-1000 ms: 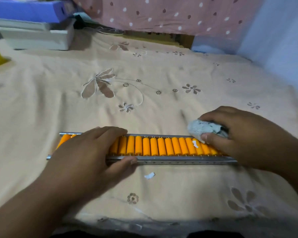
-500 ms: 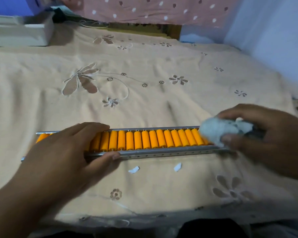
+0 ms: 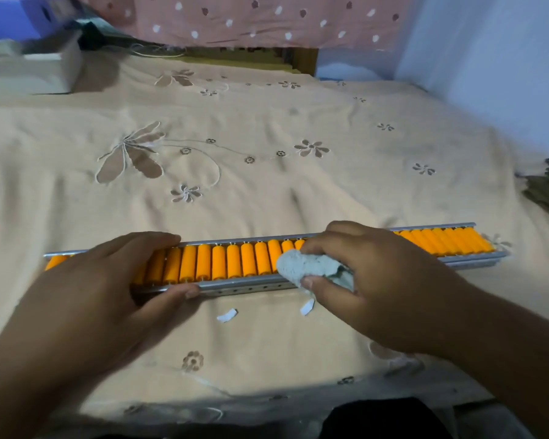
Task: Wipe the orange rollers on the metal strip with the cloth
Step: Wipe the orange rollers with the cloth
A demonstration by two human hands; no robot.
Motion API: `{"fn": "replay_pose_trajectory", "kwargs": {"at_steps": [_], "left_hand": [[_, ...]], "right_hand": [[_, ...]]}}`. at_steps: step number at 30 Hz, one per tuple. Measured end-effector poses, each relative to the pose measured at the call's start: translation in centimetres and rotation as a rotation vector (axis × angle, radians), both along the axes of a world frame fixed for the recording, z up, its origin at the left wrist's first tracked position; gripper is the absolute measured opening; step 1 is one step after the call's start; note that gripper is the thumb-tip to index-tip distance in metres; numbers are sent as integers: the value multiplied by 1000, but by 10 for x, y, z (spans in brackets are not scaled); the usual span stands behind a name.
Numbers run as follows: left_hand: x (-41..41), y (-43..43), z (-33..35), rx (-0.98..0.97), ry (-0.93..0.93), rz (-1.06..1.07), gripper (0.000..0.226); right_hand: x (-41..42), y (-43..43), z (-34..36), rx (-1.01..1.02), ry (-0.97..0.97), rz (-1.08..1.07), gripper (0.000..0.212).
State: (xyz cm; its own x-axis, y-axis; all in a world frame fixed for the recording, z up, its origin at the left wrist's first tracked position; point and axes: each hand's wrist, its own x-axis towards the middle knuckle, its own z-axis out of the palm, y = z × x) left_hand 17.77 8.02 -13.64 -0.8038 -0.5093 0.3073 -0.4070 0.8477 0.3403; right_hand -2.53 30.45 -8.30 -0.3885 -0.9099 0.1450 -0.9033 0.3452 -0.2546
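Observation:
A long metal strip (image 3: 248,287) lies across the beige embroidered bedsheet, holding a row of orange rollers (image 3: 233,260). My left hand (image 3: 102,293) clamps the strip's left part, fingers over the far rail and thumb on the near rail. My right hand (image 3: 381,280) grips a crumpled grey-white cloth (image 3: 308,267) and presses it on the rollers around the strip's middle. To the right of that hand more rollers (image 3: 447,240) show, up to the strip's right end. The rollers under both hands are hidden.
Two small white scraps (image 3: 227,315) (image 3: 307,308) lie on the sheet just in front of the strip. White boxes (image 3: 29,71) and a blue item (image 3: 13,17) sit far left. A pink dotted fabric (image 3: 251,20) hangs behind; a blue wall (image 3: 504,58) stands at right.
My right hand with the cloth has slid left from the strip's right end to its middle, uncovering the right rollers. The left hand keeps its hold.

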Motion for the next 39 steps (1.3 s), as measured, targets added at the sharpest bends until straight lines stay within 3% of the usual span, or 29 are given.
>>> {"fn": "replay_pose_trajectory", "kwargs": {"at_steps": [3,6,9,14,18,23,26,28,33,39], "left_hand": [[1,1,1,-15,9,6,63],[1,1,1,-26,-10,10,62],[1,1,3,-27,-24,15,64],[9,-2,10,-50,-54,51,75],[38,-26,11,3,-68,26,51],[57,-31,1,152,75,115,53],[57,-40,-3,109,43,116,71],[59,-47,-3,97,27,83,72],[71,-73,6,306,34,3,76],[76,-81,-3,342,15,1,104]], "right_hand": [[-16,8,15,6,-69,-4,28],[-43,13,26,-144,-13,-168,24],[-55,8,18,-128,62,-301,26],[-20,-21,-6,-67,95,-211,27],[0,-43,-13,-92,101,-170,28],[25,-65,-14,-77,106,-139,30],[40,-80,-13,-79,99,-114,32],[52,-91,-13,-83,91,-91,31],[78,-118,-15,-82,113,-41,29],[113,-152,-14,-137,106,75,25]]}}
